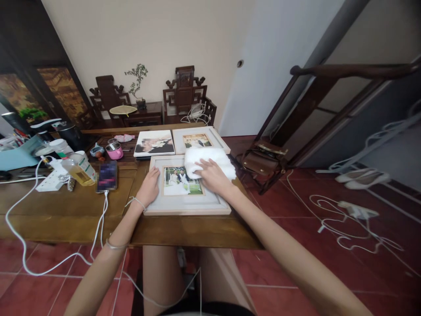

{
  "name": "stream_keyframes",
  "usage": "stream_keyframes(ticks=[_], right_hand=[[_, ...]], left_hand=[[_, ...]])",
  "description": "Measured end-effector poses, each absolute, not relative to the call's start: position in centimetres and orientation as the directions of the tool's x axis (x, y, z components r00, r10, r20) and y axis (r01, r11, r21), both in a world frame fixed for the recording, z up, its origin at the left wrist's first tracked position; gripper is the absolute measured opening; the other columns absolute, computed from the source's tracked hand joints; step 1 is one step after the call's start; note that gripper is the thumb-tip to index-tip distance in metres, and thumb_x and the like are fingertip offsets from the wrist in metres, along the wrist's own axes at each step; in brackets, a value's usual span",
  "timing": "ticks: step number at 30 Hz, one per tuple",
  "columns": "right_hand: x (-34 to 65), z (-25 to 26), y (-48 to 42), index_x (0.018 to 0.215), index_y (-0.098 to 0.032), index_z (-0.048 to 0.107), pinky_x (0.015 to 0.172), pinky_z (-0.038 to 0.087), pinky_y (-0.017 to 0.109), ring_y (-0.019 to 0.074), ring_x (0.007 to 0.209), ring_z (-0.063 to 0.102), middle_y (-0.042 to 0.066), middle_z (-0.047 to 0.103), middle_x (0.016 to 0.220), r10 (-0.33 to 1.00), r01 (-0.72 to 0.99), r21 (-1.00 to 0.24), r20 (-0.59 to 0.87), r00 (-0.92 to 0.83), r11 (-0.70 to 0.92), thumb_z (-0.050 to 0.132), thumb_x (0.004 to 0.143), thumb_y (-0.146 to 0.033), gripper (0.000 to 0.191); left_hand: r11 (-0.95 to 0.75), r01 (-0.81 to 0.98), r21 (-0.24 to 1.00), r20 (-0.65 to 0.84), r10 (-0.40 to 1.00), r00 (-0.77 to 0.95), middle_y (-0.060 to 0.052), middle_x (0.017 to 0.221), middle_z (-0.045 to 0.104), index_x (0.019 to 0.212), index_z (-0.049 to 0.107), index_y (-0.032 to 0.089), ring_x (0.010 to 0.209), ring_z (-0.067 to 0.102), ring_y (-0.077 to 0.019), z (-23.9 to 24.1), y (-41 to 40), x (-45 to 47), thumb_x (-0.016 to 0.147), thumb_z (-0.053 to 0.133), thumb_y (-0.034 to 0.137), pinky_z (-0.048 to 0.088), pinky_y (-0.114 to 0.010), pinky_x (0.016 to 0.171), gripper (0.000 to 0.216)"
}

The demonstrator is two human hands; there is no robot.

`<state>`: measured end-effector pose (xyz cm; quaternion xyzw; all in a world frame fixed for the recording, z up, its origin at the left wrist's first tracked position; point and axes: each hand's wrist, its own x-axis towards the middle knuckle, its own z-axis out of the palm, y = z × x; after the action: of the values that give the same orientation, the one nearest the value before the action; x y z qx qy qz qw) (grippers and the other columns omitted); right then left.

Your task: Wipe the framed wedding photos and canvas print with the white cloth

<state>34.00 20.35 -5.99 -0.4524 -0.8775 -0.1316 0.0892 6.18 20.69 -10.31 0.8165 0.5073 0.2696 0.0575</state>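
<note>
A light wooden picture frame [187,212] lies flat near the table's front edge. Inside its wide pale mat is a photo [171,181] of a couple in wedding clothes outdoors. My left hand [149,188] grips the frame's left side, fingers along the edge. On the upper right of the glass rests a folded white towel [210,159]. My right hand [213,177] presses on it from above, fingers bent over its near side. The towel hides the frame's top right corner. Behind lie a second framed photo [200,139] and a stacked picture panel [154,142].
Left on the wooden table [82,215] are a phone [107,177] on a cable, a bottle of yellow liquid [80,171], a power strip [51,181] and a pink cup [114,151]. A chair with a brown bag [263,162] stands right. Cables [353,219] trail over the floor.
</note>
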Motion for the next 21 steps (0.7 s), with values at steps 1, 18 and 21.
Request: stream_keyframes(ticks=[1,18,21], right_hand=[[34.1,-5.9,19.2,0.109,-0.015,0.071,0.106,0.033,0.052,0.0338,0.128,0.046,0.017,0.058,0.133,0.763,0.806,0.148,0.26,-0.591,0.574,0.052,0.075,-0.002,0.041],[33.6,-5.3,19.9,0.12,-0.015,0.067,0.109,0.031,0.05,0.032,0.129,0.046,0.014,0.057,0.135,0.822,0.855,0.001,0.278,-0.497,0.518,0.05,0.074,-0.003,0.051],[33.5,-5.5,21.5,0.12,-0.016,0.067,0.108,0.03,0.048,0.0315,0.128,0.047,0.014,0.058,0.135,0.807,0.845,0.024,0.282,-0.519,0.534,0.049,0.073,-0.002,0.052]], left_hand=[[-0.474,0.797,0.373,0.388,0.861,0.33,-0.018,0.141,0.051,0.129,0.053,0.007,0.141,0.035,-0.0268,-10.3,20.6,6.2,0.073,0.037,-0.004,0.028,-0.049,0.119,0.059],[-0.485,0.795,0.364,0.335,0.865,0.374,-0.017,0.141,0.049,0.132,0.051,0.009,0.142,0.031,-0.0285,-10.1,21.0,5.7,0.073,0.041,-0.001,0.026,-0.053,0.118,0.061],[-0.466,0.813,0.349,0.279,0.88,0.384,-0.018,0.139,0.051,0.131,0.052,0.008,0.141,0.033,-0.0292,-9.8,21.9,5.6,0.071,0.042,0.0,0.027,-0.052,0.118,0.061]])
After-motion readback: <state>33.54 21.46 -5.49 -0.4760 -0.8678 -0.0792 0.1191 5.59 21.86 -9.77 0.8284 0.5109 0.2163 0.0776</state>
